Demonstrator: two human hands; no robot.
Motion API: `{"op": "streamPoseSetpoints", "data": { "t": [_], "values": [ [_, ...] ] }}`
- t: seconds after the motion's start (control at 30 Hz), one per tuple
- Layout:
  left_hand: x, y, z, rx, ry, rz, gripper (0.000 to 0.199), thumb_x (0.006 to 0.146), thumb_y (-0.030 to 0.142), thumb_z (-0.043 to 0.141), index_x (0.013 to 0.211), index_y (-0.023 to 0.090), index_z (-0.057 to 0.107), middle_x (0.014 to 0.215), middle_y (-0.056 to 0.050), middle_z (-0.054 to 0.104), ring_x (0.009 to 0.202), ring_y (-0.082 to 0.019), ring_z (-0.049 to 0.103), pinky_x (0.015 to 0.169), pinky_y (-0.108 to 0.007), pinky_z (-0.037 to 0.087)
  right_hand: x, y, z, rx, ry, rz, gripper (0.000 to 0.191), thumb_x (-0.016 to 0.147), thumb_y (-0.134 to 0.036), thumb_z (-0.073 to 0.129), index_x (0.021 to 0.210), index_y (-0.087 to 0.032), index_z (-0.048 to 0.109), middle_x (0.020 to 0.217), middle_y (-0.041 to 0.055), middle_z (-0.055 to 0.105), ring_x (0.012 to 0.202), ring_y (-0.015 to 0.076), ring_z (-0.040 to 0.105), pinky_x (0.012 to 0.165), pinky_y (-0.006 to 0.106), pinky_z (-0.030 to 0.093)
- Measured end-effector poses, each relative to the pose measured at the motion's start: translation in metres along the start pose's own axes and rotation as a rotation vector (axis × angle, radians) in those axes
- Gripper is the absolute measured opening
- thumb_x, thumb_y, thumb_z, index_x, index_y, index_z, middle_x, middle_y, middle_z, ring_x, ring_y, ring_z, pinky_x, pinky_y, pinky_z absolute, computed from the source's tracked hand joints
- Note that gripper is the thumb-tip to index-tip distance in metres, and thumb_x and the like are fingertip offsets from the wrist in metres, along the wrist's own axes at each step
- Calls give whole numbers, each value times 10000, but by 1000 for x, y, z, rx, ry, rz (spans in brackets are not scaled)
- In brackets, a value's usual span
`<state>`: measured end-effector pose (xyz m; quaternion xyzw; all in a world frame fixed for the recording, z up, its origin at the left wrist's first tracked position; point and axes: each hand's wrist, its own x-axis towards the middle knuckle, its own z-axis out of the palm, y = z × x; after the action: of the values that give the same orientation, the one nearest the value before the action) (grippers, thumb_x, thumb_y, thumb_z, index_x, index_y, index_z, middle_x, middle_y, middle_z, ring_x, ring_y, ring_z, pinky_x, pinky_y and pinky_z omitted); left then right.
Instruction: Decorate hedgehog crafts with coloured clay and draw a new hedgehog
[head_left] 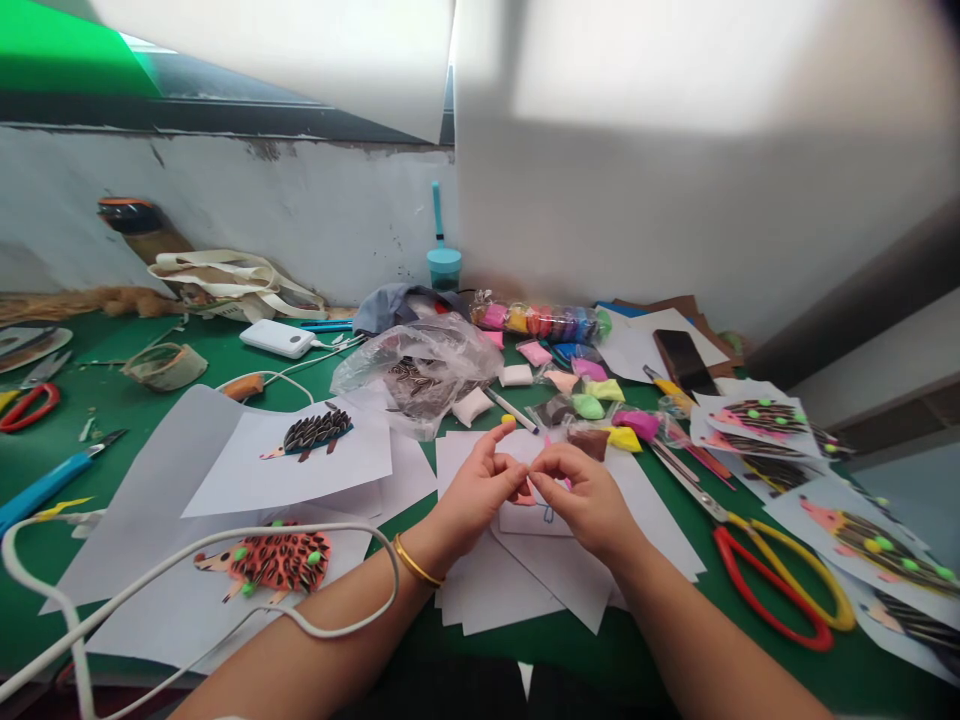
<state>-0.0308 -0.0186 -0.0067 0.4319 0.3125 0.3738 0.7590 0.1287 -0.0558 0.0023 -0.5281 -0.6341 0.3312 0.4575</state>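
Note:
Over the stacked white paper in the middle, my left hand (480,485) and my right hand (589,495) meet fingertip to fingertip. Both are closed in a pinch, and whatever lies between the fingers is too small or hidden to make out. A small yellow lump (508,419), like modelling clay, sits at the tip of my raised left index finger. Beneath my hands lies a small white card (517,522) with a blue drawn line and some pink, mostly covered by my fingers. Loose white sheets (517,590) spread below it.
Colourful clay packets (586,406) and a plastic bag of seeds (420,375) lie beyond my hands. Large scissors (772,585) rest at right, near several hedgehog pictures (874,540). Another hedgehog picture (281,560) is at left, crossed by a white cable (187,560). A blue cutter (49,490) lies farther left.

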Motion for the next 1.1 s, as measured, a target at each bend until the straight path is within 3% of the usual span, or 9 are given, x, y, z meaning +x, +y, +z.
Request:
{"op": "streamPoseSetpoints", "data": {
  "t": [0.4, 0.87, 1.1],
  "values": [
    [0, 0, 1, -15, -27, -19, 860, 756, 360, 774, 1458, 151, 324, 704, 35, 593, 679, -133, 583, 714, -293, 465, 0, 3, 2, 10, 13, 40, 126, 812, -238, 594, 690, -211, 576, 724, 10, 589, 705, 165, 527, 652, 299, 416],
    [-1, 0, 2, 14, 17, -4, 826, 737, 368, 784, 1423, 158, 373, 702, 43, 586, 674, -135, 598, 717, -298, 484, -1, 1, 0, 5, -11, 16, 136, 848, -250, 610, 720, -211, 631, 765, 26, 638, 764, 186, 568, 705, 318, 426],
    [0, 0, 0, 29, 55, 10, 546, 767, 328, 750, 1240, 150, 542, 712, 24, 607, 685, -124, 601, 688, -261, 475, 1, 10, -1, -10, 60, 17, 82, 803, -210, 575, 722, -213, 564, 758, 8, 570, 738, 174, 524, 683, 305, 409]
  ]
}}
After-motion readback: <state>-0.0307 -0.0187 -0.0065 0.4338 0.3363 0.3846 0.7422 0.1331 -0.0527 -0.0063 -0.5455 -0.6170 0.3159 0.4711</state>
